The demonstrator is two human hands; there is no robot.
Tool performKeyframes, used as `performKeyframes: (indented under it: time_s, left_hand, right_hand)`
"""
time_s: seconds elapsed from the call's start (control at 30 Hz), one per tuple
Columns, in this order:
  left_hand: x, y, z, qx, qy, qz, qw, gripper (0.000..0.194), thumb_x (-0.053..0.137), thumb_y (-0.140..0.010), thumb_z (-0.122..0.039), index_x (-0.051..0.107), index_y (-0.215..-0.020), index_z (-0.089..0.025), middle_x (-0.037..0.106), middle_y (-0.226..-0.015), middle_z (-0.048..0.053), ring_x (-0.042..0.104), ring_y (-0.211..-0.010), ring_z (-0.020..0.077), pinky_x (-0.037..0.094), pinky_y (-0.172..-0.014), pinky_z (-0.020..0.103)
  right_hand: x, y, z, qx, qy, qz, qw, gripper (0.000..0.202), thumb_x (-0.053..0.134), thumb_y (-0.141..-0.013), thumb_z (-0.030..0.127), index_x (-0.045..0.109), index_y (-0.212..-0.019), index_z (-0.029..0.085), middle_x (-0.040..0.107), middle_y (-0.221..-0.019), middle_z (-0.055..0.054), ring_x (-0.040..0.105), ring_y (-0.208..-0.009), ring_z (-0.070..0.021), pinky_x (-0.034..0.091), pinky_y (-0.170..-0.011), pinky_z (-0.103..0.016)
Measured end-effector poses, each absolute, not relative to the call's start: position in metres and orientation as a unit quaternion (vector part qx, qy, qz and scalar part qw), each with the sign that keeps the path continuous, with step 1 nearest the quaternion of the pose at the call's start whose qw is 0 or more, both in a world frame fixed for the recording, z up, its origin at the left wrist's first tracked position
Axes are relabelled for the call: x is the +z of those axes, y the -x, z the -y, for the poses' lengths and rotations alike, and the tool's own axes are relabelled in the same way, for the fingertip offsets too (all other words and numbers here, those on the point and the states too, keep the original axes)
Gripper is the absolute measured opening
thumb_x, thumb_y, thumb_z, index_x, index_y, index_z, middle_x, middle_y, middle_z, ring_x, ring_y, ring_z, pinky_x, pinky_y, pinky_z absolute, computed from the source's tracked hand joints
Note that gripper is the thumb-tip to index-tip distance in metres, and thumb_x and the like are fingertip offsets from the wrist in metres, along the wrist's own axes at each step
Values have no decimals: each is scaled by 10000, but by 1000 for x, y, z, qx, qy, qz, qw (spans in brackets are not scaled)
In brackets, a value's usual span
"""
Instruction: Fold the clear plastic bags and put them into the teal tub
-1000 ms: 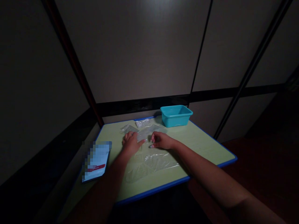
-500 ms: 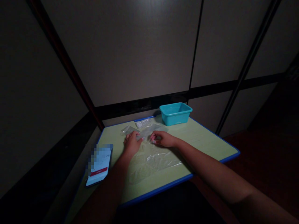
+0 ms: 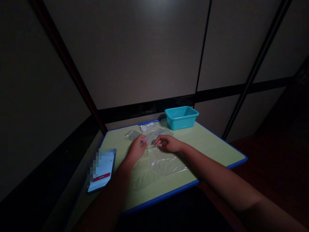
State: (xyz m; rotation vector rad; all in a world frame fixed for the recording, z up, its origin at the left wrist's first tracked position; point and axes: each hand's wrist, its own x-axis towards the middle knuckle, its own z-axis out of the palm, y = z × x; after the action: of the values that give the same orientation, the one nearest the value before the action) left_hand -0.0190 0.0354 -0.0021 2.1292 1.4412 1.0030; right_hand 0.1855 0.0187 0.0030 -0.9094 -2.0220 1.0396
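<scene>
My left hand (image 3: 138,147) is at the middle of the table, its fingers bent and pinched on the edge of a clear plastic bag (image 3: 156,133). Just to the right, my right hand (image 3: 169,143) has curled fingers, thumb close to the index finger, at the same bag's near edge. Its fingertips are small and dim here. A second clear plastic bag (image 3: 166,165) lies flat and wrinkled below the hands, toward the table's front. Beyond my left hand is another crumpled piece of clear plastic (image 3: 131,134).
A turquoise plastic basin (image 3: 181,119) stands at the table's back right. A whitish plastic packet (image 3: 148,127) lies near the back edge. On the left rests a phone (image 3: 102,170) with a lit screen. The pale table (image 3: 212,145) has a blue rim and stands against cabinet panels.
My left hand has tilted slightly, its fingers drawn closer together. The right hand has hardly moved. The bag between them looks a little more spread out.
</scene>
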Motion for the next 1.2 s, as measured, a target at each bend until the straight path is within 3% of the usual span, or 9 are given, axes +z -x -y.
performKeyframes:
  time_s: [0.17,0.3,0.4,0.53,0.67,0.9,1.07,1.2]
  left_hand:
    - [-2,17,-32,352,-781,-469,214,252,498,-765,-127,564,-1006,-164,624,-936,39,582,-923,153,435,-862,272]
    - [-1,19,-31,349,-787,-460,218,235,497,-806,-219,556,-1025,-160,604,-1037,68,571,-957,169,444,-861,291]
    - [0,22,-29,322,-814,-452,171,307,562,-781,-280,554,-1066,-164,592,-1079,78,543,-1013,195,414,-901,310]
    - [1,21,-24,250,-855,-446,91,394,638,-736,-318,565,-1118,-250,551,-1179,45,451,-1124,236,344,-958,364]
    - [4,19,-19,207,-853,-477,48,343,655,-724,-311,597,-1062,-305,507,-1230,32,379,-1177,263,314,-955,409]
    - [11,22,-19,211,-867,-449,45,148,673,-695,-284,586,-799,-224,601,-999,26,463,-1038,233,354,-876,359]
    - [13,21,-17,222,-878,-415,89,178,661,-704,-328,545,-695,-194,592,-800,16,523,-847,198,396,-752,306]
    - [15,20,-17,261,-886,-367,110,269,520,-818,-352,528,-605,-188,577,-720,16,518,-772,173,395,-756,299]
  right_hand:
    - [2,-187,-20,408,343,775,340,209,537,-718,126,567,-924,113,658,-885,-82,601,-836,-139,452,-801,-302]
    - [0,-188,-22,413,356,769,333,252,558,-660,89,584,-910,109,663,-885,-79,605,-823,-143,459,-772,-289]
    - [-1,-189,-23,425,363,765,321,293,544,-643,64,590,-928,112,670,-890,-71,607,-818,-139,456,-767,-282]
    - [0,-189,-23,438,354,764,317,313,555,-637,75,600,-945,105,675,-886,-66,608,-813,-137,448,-776,-274]
    - [1,-190,-23,440,344,768,315,310,568,-643,81,612,-949,110,676,-884,-66,608,-808,-138,444,-786,-281]
    - [-3,-190,-25,463,332,753,327,261,650,-667,214,624,-904,106,669,-849,-77,605,-782,-145,451,-781,-305]
    - [-6,-190,-26,460,349,746,332,246,651,-695,276,626,-874,110,663,-810,-63,589,-727,-129,453,-738,-290]
    - [-4,-190,-25,455,349,744,343,238,614,-743,321,625,-854,111,666,-814,-71,590,-738,-133,448,-743,-294]
